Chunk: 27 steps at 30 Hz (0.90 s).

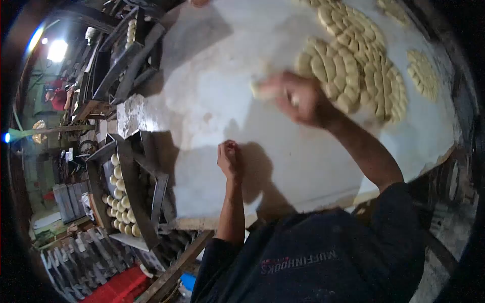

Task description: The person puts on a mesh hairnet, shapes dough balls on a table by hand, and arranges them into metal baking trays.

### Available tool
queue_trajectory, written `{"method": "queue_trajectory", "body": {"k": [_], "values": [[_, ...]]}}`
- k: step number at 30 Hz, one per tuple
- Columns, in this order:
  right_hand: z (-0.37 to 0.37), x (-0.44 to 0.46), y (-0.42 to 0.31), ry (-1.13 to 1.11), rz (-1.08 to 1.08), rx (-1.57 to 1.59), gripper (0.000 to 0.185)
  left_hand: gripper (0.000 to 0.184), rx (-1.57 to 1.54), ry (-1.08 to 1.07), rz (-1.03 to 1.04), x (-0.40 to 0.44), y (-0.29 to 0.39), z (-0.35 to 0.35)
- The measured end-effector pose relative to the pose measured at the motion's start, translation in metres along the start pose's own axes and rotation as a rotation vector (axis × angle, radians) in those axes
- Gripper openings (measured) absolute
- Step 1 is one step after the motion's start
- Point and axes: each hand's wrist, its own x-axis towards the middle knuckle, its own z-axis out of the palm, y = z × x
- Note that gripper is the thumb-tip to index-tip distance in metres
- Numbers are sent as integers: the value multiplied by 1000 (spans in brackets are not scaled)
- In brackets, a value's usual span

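Note:
My right hand is over the middle of the pale work table, smeared by motion. A small pale piece of dough shows at its fingertips, and the fingers look closed on it. My left hand is nearer the table's front edge, its fingers curled inward; what they hold, if anything, is hidden. Just beyond my right hand lies a broad patch of cut dough pieces, packed close together. A smaller cluster of dough pieces sits farther right.
Left of the table, a dark tray rack holds round dough balls. Another rack stands at the table's far left. Dark slats and a red cloth-like item lie low on the left. A person in red is in the background.

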Motion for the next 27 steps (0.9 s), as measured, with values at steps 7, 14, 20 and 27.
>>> {"method": "queue_trajectory", "body": {"k": [7, 14, 20, 27], "values": [[28, -241, -51, 73, 526, -86, 16, 24, -149, -301, -465, -70, 16, -39], [32, -261, -77, 444, 629, -73, 9, 36, 132, -336, 115, -17, 66, 74], [14, -233, -114, 556, 499, -102, 18, 26, -193, -651, 261, -39, 144, 29], [52, -202, -167, 370, 373, -75, 18, 47, -346, -644, 496, -87, 163, -83]]}}
